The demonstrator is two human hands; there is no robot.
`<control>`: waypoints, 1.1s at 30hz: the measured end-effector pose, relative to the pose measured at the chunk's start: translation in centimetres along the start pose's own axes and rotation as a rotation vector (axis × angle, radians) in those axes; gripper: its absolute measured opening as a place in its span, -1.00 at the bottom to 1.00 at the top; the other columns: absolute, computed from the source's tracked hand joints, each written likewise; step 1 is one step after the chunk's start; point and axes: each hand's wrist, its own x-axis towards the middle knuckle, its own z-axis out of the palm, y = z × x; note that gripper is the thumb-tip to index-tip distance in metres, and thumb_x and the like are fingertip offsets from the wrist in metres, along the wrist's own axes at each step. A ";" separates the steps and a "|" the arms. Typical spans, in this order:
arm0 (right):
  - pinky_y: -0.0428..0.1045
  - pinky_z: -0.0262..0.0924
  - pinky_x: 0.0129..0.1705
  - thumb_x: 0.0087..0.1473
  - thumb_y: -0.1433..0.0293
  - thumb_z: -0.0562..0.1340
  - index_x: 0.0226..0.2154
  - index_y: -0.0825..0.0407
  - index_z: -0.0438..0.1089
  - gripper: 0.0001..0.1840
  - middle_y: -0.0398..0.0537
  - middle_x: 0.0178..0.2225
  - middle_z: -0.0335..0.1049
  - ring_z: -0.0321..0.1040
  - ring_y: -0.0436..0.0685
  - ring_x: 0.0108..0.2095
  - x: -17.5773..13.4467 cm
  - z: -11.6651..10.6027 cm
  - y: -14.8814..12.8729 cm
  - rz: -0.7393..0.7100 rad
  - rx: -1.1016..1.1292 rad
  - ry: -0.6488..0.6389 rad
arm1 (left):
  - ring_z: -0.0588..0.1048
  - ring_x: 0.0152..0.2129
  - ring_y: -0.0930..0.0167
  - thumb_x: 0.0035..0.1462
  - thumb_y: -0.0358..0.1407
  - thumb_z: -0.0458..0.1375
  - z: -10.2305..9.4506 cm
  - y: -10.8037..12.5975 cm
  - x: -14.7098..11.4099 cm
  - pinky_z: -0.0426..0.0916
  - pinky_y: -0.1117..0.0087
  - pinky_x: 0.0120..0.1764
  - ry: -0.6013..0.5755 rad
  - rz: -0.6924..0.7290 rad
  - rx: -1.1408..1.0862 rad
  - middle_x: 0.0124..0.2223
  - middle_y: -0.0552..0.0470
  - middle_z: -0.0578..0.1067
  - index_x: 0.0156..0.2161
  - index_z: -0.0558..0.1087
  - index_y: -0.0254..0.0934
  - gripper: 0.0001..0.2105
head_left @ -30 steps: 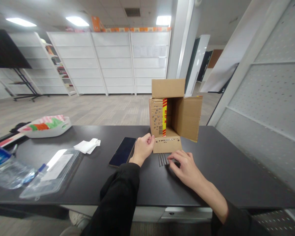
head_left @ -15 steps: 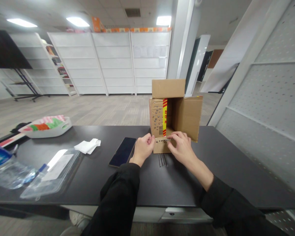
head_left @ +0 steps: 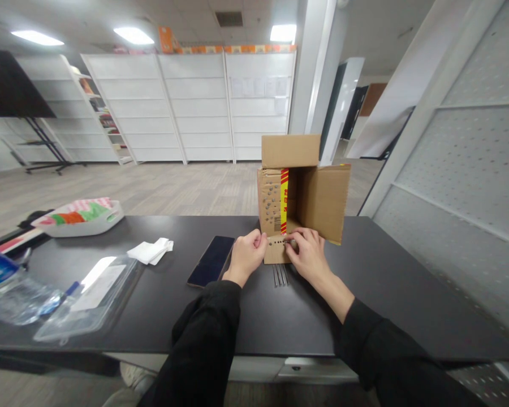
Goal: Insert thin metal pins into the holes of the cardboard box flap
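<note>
An open cardboard box (head_left: 327,198) stands on its side on the dark table, its mouth facing me. Its lower flap (head_left: 275,257) hangs forward, pierced by a row of small dark holes. My left hand (head_left: 246,254) is closed, thumb and index fingertip together at the flap's left edge; what they hold, if anything, is hidden. My right hand (head_left: 309,254) is bent in a pinch at the right end of the row; anything between its fingertips is too small to make out. Several thin metal rods like nails (head_left: 280,276) stick out below the flap.
Left of my left hand lies a phone (head_left: 212,261), then crumpled white tissue (head_left: 150,251). Farther left are a clear plastic case (head_left: 89,308), a water bottle (head_left: 17,294) and a white basket (head_left: 80,227). A perforated panel (head_left: 458,175) borders the right side.
My right hand has shifted slightly left along the flap, its wrist and forearm moving left too. My left hand and the box stay nearly where they were.
</note>
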 end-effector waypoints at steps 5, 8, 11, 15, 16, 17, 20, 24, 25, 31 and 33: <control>0.14 -0.02 -0.06 0.10 0.38 0.15 -0.30 -0.03 0.42 -0.87 0.01 -0.12 0.35 0.15 0.24 -0.06 0.0 0.2 0.0 -0.015 0.012 0.004 | 0.05 -0.66 0.55 0.16 -0.19 0.00 0.0 0.0 0.0 -0.03 0.48 -0.51 -0.002 0.012 -0.014 -0.65 0.21 0.05 -0.59 0.01 -0.24 -0.64; 0.14 -0.02 -0.07 0.10 0.39 0.14 -0.31 -0.02 0.41 -0.87 0.02 -0.13 0.36 0.16 0.24 -0.07 0.0 0.3 0.0 -0.017 0.012 0.009 | 0.05 -0.66 0.55 0.16 -0.19 0.00 -0.1 0.1 0.0 -0.03 0.48 -0.51 0.001 0.013 -0.017 -0.65 0.21 0.05 -0.59 0.01 -0.24 -0.64; 0.13 -0.02 -0.07 0.11 0.39 0.14 -0.32 -0.01 0.40 -0.87 0.02 -0.14 0.37 0.16 0.24 -0.07 0.1 0.4 0.0 -0.015 0.016 0.013 | 0.05 -0.66 0.55 0.16 -0.19 0.00 -0.1 0.1 0.0 -0.02 0.48 -0.50 0.000 0.006 -0.013 -0.65 0.21 0.06 -0.59 0.01 -0.24 -0.63; 0.14 -0.02 -0.08 0.13 0.39 0.11 -0.33 -0.01 0.38 -0.87 0.03 -0.14 0.37 0.16 0.24 -0.08 0.1 0.5 0.1 -0.025 0.028 0.017 | 0.05 -0.66 0.55 0.15 -0.19 0.00 -0.1 0.2 0.0 -0.01 0.49 -0.50 -0.007 -0.007 -0.005 -0.65 0.21 0.07 -0.59 0.01 -0.24 -0.64; 0.14 -0.02 -0.08 0.14 0.39 0.11 -0.33 -0.01 0.37 -0.87 0.03 -0.14 0.38 0.16 0.24 -0.08 0.1 0.6 0.1 -0.028 0.029 0.016 | 0.05 -0.66 0.55 0.15 -0.19 0.00 -0.1 0.2 0.0 -0.01 0.49 -0.50 -0.007 -0.006 -0.003 -0.65 0.21 0.08 -0.59 0.01 -0.24 -0.64; 0.13 -0.02 -0.09 0.14 0.38 0.10 -0.33 -0.01 0.37 -0.86 0.03 -0.14 0.38 0.16 0.24 -0.08 0.2 0.6 0.2 -0.027 0.030 0.015 | 0.05 -0.66 0.55 0.15 -0.19 0.00 -0.1 0.2 0.0 -0.01 0.49 -0.51 -0.006 -0.006 -0.002 -0.65 0.21 0.08 -0.59 0.01 -0.24 -0.64; 0.13 -0.03 -0.09 0.17 0.39 0.09 -0.33 -0.01 0.35 -0.86 0.02 -0.13 0.38 0.16 0.23 -0.08 0.2 0.6 0.2 -0.021 0.027 0.005 | 0.05 -0.66 0.55 0.15 -0.19 0.01 -0.1 0.2 0.0 -0.01 0.49 -0.50 -0.002 -0.007 0.000 -0.65 0.21 0.08 -0.59 0.01 -0.24 -0.64; 0.13 -0.03 -0.08 0.18 0.40 0.07 -0.33 -0.01 0.34 -0.86 0.03 -0.13 0.39 0.16 0.24 -0.08 0.2 0.6 0.0 -0.015 0.023 -0.002 | 0.05 -0.66 0.55 0.15 -0.19 0.01 -0.1 0.2 0.0 -0.01 0.49 -0.51 -0.002 -0.006 -0.004 -0.64 0.21 0.07 -0.59 0.01 -0.24 -0.64; 0.14 -0.03 -0.08 0.19 0.39 0.07 -0.33 -0.01 0.34 -0.85 0.03 -0.14 0.39 0.16 0.24 -0.08 0.2 0.5 0.0 -0.015 0.023 -0.002 | 0.05 -0.66 0.55 0.15 -0.19 0.00 -0.1 0.2 0.0 -0.02 0.48 -0.51 -0.004 -0.006 -0.004 -0.65 0.21 0.06 -0.59 0.01 -0.24 -0.64; 0.13 -0.03 -0.08 0.20 0.39 0.06 -0.33 0.00 0.33 -0.85 0.03 -0.14 0.40 0.16 0.24 -0.08 0.2 0.6 -0.1 -0.012 0.014 -0.004 | 0.05 -0.66 0.55 0.15 -0.19 0.00 -0.2 0.4 0.0 -0.01 0.48 -0.51 -0.008 -0.013 -0.003 -0.64 0.21 0.05 -0.59 0.01 -0.24 -0.63; 0.14 -0.03 -0.08 0.20 0.39 0.05 -0.33 -0.01 0.32 -0.84 0.03 -0.14 0.40 0.17 0.24 -0.08 0.2 0.6 -0.1 -0.016 0.017 0.002 | 0.05 -0.66 0.55 0.15 -0.19 0.00 -0.2 0.4 0.0 -0.01 0.48 -0.50 -0.006 -0.007 -0.008 -0.64 0.21 0.05 -0.59 0.01 -0.24 -0.63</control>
